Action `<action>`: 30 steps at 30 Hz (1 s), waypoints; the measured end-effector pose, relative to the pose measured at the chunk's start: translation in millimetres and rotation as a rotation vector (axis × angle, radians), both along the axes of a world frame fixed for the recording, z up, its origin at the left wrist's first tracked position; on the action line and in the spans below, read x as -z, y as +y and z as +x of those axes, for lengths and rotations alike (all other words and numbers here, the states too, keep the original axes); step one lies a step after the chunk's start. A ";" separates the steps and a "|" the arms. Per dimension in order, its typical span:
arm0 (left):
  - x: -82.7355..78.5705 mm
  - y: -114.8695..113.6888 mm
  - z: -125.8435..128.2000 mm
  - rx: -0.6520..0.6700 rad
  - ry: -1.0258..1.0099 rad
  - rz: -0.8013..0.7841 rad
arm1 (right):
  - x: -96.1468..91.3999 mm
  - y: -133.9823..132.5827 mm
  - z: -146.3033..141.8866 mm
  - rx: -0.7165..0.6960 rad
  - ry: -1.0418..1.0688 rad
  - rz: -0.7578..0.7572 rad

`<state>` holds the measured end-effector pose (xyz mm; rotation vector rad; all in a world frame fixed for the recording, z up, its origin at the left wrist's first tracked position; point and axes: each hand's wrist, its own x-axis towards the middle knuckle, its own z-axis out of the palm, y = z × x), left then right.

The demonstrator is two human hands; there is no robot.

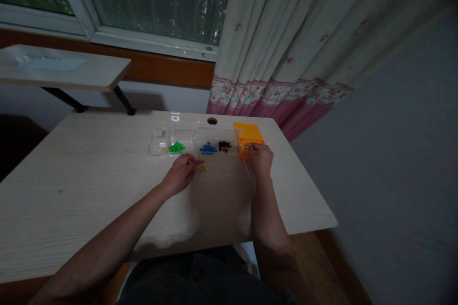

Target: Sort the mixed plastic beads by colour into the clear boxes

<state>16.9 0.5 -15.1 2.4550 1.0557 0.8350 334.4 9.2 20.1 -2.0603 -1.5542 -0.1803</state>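
Note:
My left hand (182, 173) rests on the table with its fingers pinched beside a small pile of yellow beads (202, 168). My right hand (261, 157) is closed at the front edge of an orange tray (248, 134) holding a few yellow beads; what its fingers pinch is too small to make out. A row of clear compartments (182, 134) lies beyond both hands, with green beads (176, 147), blue beads (208, 148) and dark brown beads (224, 146) in separate cells. A few pale yellow beads sit in the leftmost cell (158, 148).
The light wooden table (89, 186) has a cable hole (212, 120) at its back edge. A raised shelf (64, 69) stands at the back left under a window. A flowered curtain (286, 47) hangs at the right, beside a grey wall.

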 end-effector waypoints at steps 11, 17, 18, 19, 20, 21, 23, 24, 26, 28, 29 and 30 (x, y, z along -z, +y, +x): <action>5.6 2.9 2.6 -0.054 0.013 0.000 | 4.8 3.4 -9.3 -0.094 -0.016 -0.021; 4.3 4.5 2.0 -0.062 0.011 -0.044 | 8.7 7.4 -25.0 -0.193 -0.050 0.025; 4.5 4.5 2.2 -0.067 0.014 -0.043 | 10.6 7.7 -31.4 -0.235 -0.057 0.045; 4.6 4.4 2.5 -0.074 0.020 -0.037 | 12.8 7.4 -39.3 -0.287 -0.061 0.066; 4.6 4.1 2.9 -0.080 0.029 -0.030 | 15.1 6.6 -48.5 -0.355 -0.064 0.088; 4.4 3.7 3.3 -0.084 0.040 -0.024 | 17.5 5.1 -58.7 -0.424 -0.068 0.109; 3.1 2.7 4.1 -0.089 0.057 -0.018 | 21.5 0.4 -79.9 -0.540 -0.103 0.130; 2.2 2.1 4.3 -0.089 0.063 -0.018 | 22.9 -2.4 -89.6 -0.608 -0.125 0.132; 0.3 1.4 4.4 -0.092 0.066 -0.017 | 24.2 -7.9 -105.0 -0.732 -0.152 0.124; -0.9 1.2 4.0 -0.096 0.069 -0.012 | 23.9 -11.8 -113.6 -0.803 -0.164 0.107; -1.2 1.3 3.8 -0.095 0.073 -0.009 | 23.4 -12.9 -115.3 -0.816 -0.166 0.097; -1.2 1.5 3.5 -0.093 0.078 -0.005 | 22.8 -13.2 -115.6 -0.820 -0.166 0.089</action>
